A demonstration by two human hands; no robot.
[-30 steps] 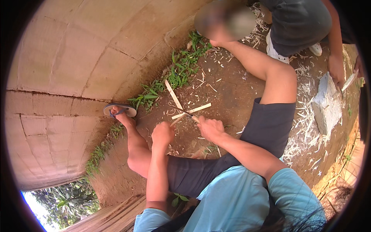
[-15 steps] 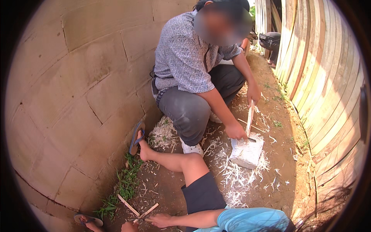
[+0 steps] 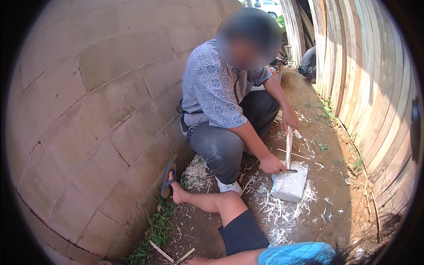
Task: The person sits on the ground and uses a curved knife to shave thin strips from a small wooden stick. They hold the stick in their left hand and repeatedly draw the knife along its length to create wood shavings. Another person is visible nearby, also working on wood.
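Only part of my right hand shows at the lower edge, below my light blue sleeve. It is closed, with the fingers cut off by the edge; the knife it gripped half a second ago is barely visible. Just left of it are two pale wooden strips, one by the fingers and another slanting the other way. My left hand is out of view. My bare bent leg stretches left in dark shorts, ending in a blue-strapped sandal.
A crouching co-worker holds a pale stick and a dark-bladed knife over a whitish block. White shavings litter the dirt. A block wall runs along the left, a wooden fence along the right.
The view has tilted up, so the scene sits lower and further right. My left hand has slipped out of view, and less of my right hand and the strips shows.
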